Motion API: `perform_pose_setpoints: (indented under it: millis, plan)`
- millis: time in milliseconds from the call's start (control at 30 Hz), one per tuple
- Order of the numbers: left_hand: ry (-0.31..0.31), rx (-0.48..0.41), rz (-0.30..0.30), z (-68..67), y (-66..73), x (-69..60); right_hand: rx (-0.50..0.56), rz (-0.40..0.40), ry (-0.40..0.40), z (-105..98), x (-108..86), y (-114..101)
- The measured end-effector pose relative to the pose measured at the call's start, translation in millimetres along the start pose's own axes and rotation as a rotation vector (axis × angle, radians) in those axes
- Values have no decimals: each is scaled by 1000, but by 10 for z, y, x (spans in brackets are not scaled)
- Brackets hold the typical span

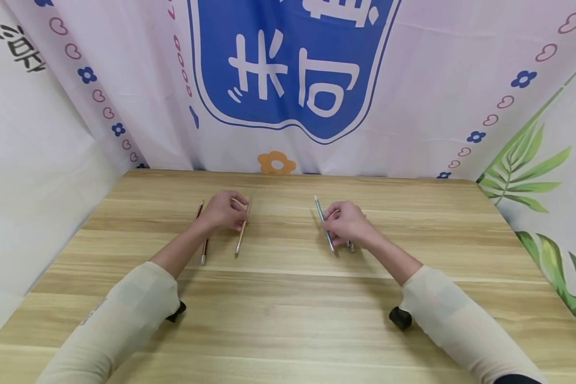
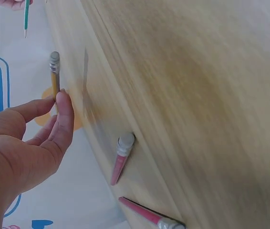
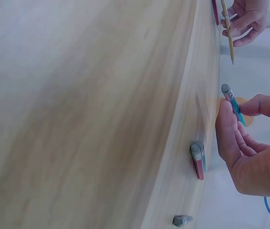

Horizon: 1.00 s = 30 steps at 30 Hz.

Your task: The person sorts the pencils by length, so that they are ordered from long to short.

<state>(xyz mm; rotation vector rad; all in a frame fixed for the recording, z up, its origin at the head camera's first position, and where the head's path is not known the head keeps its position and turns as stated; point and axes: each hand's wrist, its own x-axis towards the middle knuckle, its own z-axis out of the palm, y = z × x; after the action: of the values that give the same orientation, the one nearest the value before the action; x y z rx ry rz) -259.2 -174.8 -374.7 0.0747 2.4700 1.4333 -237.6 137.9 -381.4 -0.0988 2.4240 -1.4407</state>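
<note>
1. Left hand (image 1: 225,212) pinching one yellow pencil (image 1: 242,233), right hand (image 1: 346,221) pinching one green pencil (image 3: 236,110), two pencils up over the table (image 1: 288,320)!
2. Left wrist view catches eraser ends (image 2: 126,141) on two red pencils (image 2: 118,171) (head view, left side: just one)!

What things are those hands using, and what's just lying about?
In use, it seems:
yellow pencil, held by the left hand
teal pencil, held by the right hand

Just lying about, probably:
two red pencils near the left hand
other pencils near the right hand
</note>
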Motion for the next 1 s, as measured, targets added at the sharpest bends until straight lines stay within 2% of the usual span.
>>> perform_pose_setpoints:
  millis: [533,767,1000]
  plan:
    - [21,-53,36,-108,-70,-64,-10,0,-33,152,16,-112]
    - [26,-22,48,-176,-99,-97,-7,-3,-45,216,39,-144]
    - [20,-40,61,-236,-153,-131,3,-13,-62,275,45,-177]
